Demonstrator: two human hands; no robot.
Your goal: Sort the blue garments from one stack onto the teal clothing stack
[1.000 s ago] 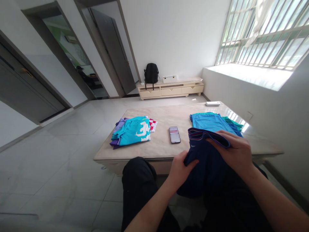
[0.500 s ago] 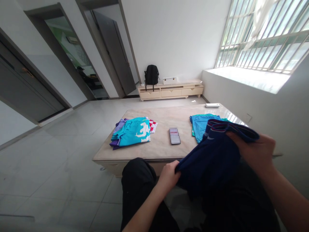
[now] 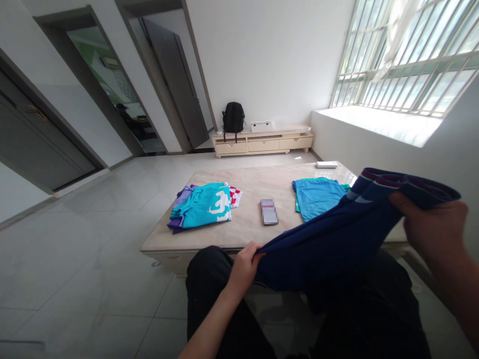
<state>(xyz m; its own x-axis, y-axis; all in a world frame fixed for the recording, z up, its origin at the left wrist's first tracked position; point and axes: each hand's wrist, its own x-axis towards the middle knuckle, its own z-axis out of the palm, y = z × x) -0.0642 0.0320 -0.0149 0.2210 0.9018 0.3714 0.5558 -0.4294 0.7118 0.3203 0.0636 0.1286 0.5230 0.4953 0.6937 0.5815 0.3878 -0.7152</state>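
A navy blue garment (image 3: 337,234) with red-striped trim is stretched between both my hands above my lap. My left hand (image 3: 243,267) pinches its lower left edge near my knee. My right hand (image 3: 434,227) grips the trimmed end, raised at the right. Behind it, on the low marble table (image 3: 247,237), lies a blue folded pile (image 3: 316,197) at the right and a turquoise folded pile (image 3: 204,204) at the left.
A phone (image 3: 269,211) lies on the table between the piles, and a white remote-like box (image 3: 326,164) sits at its far edge. A low cabinet (image 3: 262,142) with a black backpack (image 3: 232,118) stands against the far wall. Doors are at left, a barred window at right.
My right hand has lifted the trimmed end up and to the right, and my left hand has moved left, so the navy garment is now pulled out long between them.
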